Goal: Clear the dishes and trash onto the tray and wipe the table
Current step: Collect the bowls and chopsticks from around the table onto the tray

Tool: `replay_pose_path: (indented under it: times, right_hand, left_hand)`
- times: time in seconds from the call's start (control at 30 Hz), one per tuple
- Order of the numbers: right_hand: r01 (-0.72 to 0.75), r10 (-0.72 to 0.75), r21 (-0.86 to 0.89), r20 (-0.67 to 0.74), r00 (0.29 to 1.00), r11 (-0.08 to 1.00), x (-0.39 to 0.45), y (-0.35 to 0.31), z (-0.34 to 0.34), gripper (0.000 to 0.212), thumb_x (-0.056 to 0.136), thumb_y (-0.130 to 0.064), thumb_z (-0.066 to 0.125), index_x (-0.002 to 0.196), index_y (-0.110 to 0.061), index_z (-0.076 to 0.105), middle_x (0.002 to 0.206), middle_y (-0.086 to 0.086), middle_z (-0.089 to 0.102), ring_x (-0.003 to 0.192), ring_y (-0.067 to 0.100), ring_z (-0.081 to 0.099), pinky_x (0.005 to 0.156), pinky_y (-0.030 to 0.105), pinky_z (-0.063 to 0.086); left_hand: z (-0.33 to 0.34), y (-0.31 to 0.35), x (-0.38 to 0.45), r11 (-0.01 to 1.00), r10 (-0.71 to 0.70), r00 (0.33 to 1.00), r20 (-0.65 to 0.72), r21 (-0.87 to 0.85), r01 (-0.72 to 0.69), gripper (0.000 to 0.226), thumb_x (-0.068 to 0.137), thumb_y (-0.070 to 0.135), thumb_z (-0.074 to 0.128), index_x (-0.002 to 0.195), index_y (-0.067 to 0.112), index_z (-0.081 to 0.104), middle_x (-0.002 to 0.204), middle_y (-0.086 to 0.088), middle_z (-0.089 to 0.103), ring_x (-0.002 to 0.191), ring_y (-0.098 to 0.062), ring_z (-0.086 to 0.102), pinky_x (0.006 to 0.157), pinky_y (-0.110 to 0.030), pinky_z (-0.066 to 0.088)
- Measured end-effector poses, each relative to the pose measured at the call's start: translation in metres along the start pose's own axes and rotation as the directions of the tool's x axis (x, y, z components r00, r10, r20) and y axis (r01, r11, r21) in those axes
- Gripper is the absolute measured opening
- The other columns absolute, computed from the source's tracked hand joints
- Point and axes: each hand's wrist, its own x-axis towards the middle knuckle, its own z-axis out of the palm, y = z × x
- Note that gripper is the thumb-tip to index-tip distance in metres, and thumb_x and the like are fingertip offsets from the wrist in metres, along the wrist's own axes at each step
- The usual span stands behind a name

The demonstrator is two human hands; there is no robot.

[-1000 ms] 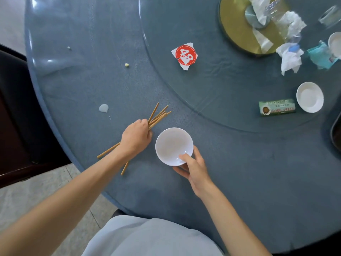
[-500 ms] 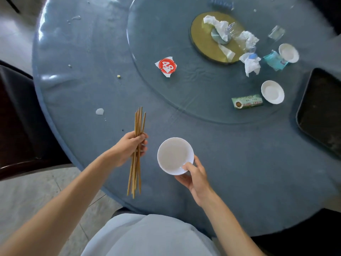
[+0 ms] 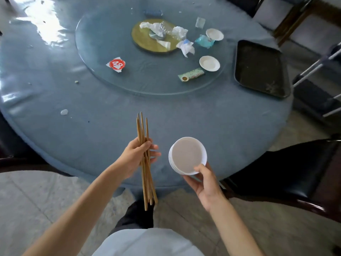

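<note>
My left hand (image 3: 135,157) is shut on a bundle of wooden chopsticks (image 3: 143,130), held upright above the near edge of the round blue table (image 3: 230,117). My right hand (image 3: 205,183) grips a white bowl (image 3: 187,155) by its near rim, lifted off the table and tilted. A black tray (image 3: 260,68) lies at the table's right edge, with nothing on it. On the glass turntable (image 3: 147,84) lie two small white dishes (image 3: 209,63) (image 3: 214,34), crumpled tissues (image 3: 185,47), a green packet (image 3: 191,74), a teal wrapper (image 3: 204,41) and a red "48" tag (image 3: 116,64).
A gold disc (image 3: 140,40) at the turntable's centre carries tissue and clear plastic. Small crumbs (image 3: 64,112) and spots dot the cloth at the left. Dark chairs (image 3: 287,170) stand at the right and left. A metal-framed cart (image 3: 313,74) is beyond the tray.
My left hand gathered the chopsticks off the table and raised them upright. My right hand lifted the bowl clear and tilted it. The view pulled back, bringing the tray into sight.
</note>
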Motion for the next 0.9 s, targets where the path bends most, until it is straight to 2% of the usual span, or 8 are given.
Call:
replay_pose_path:
  times: [0.13,0.27,0.47,0.57,0.67,0.8,0.9]
  right_hand:
    - [0.010,-0.005,0.102,-0.052,0.999,0.995,-0.036,-0.005,-0.065,0.033,0.094,-0.003,0.054,0.125,-0.007,0.065,0.136,0.026,0.064,0.127,0.043,0.062,0.063,0.029,0.063]
    - [0.115,-0.101,0.159,-0.093,0.990,0.981,-0.075,-0.021,-0.119,0.031,0.096,-0.002,0.052,0.124,-0.008,0.066,0.128,0.021,0.067,0.127,0.042,0.061,0.061,0.028,0.062]
    - [0.237,-0.206,0.233,-0.149,0.967,0.943,-0.111,-0.055,-0.182,0.030,0.096,-0.002,0.050,0.118,-0.014,0.067,0.123,0.019,0.067,0.125,0.042,0.062,0.066,0.033,0.066]
    - [0.305,-0.266,0.252,-0.178,0.947,0.918,-0.119,-0.081,-0.209,0.032,0.096,-0.001,0.050,0.119,-0.013,0.068,0.121,0.017,0.067,0.124,0.040,0.063,0.073,0.038,0.066]
    - [0.347,-0.300,0.268,-0.201,0.933,0.899,-0.121,-0.114,-0.235,0.028,0.095,-0.001,0.050,0.113,-0.012,0.068,0.119,0.017,0.067,0.116,0.037,0.066,0.074,0.040,0.066]
    - [0.378,-0.329,0.267,-0.210,0.921,0.887,-0.112,-0.166,-0.268,0.025,0.094,-0.002,0.053,0.113,-0.010,0.068,0.119,0.019,0.066,0.115,0.039,0.067,0.069,0.037,0.067]
    - [0.386,-0.344,0.260,-0.194,0.919,0.885,-0.098,-0.206,-0.295,0.026,0.093,-0.003,0.055,0.116,-0.008,0.068,0.121,0.018,0.065,0.113,0.037,0.067,0.068,0.037,0.066]
  left_hand:
    - [0.054,-0.023,-0.043,0.995,0.021,0.997,0.077,0.093,-0.028,0.018,0.108,0.012,0.042,0.118,0.003,0.054,0.094,-0.011,0.070,0.079,-0.022,0.074,0.077,-0.040,0.061]
    - [0.106,-0.042,-0.066,0.993,0.045,0.990,0.131,0.101,-0.058,0.014,0.108,0.010,0.041,0.109,0.006,0.055,0.086,-0.011,0.065,0.069,-0.022,0.070,0.070,-0.041,0.061]
    - [0.196,-0.048,-0.082,0.965,0.138,0.954,0.267,0.179,-0.189,0.017,0.108,0.007,0.039,0.099,0.009,0.054,0.076,-0.008,0.059,0.058,-0.021,0.058,0.054,-0.032,0.052]
    - [0.244,-0.039,-0.078,0.947,0.183,0.937,0.298,0.202,-0.249,0.016,0.108,0.010,0.040,0.100,0.010,0.054,0.074,-0.004,0.054,0.055,-0.018,0.049,0.050,-0.029,0.045]
    - [0.292,-0.027,-0.071,0.945,0.206,0.929,0.308,0.184,-0.271,0.015,0.108,0.013,0.040,0.101,0.012,0.053,0.072,0.000,0.048,0.051,-0.012,0.042,0.046,-0.024,0.040]
    - [0.354,-0.013,-0.058,0.950,0.222,0.918,0.328,0.137,-0.279,0.015,0.108,0.013,0.040,0.100,0.012,0.053,0.072,0.001,0.047,0.049,-0.010,0.040,0.045,-0.023,0.040]
    - [0.399,-0.008,-0.049,0.949,0.239,0.913,0.332,0.117,-0.292,0.015,0.108,0.013,0.039,0.100,0.012,0.052,0.073,-0.001,0.048,0.054,-0.013,0.044,0.051,-0.027,0.044]
